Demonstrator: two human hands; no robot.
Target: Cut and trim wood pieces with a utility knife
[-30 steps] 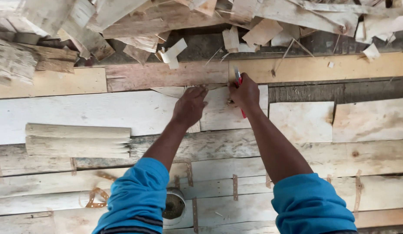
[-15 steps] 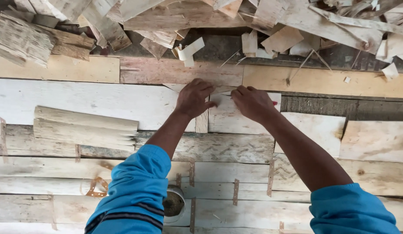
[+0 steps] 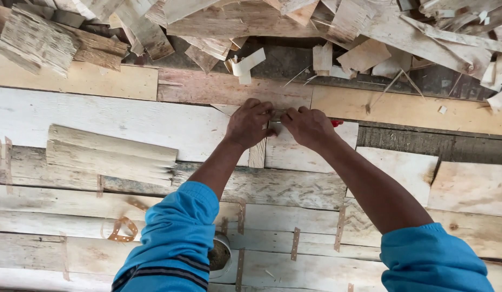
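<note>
My left hand [image 3: 249,124] and my right hand [image 3: 306,127] meet at the far edge of pale wood veneer sheets [image 3: 154,124] spread flat in front of me. The fingertips of both hands press together on a narrow strip at the seam between two sheets. A small red tool [image 3: 336,123] shows just behind my right hand, held in it. A thin vertical strip [image 3: 257,154] lies below my left hand. Both forearms are bare below rolled blue sleeves [image 3: 175,238].
A heap of veneer scraps and offcuts [image 3: 337,27] lies along the far side. A loose stack of veneer pieces [image 3: 108,154] rests at the left. A roll of tape [image 3: 221,257] sits near my left elbow, and brown tape strips [image 3: 121,230] join the sheets.
My view has shifted right and closer. My right hand moved left and joined my left hand at the seam; the red tool is now mostly hidden behind it.
</note>
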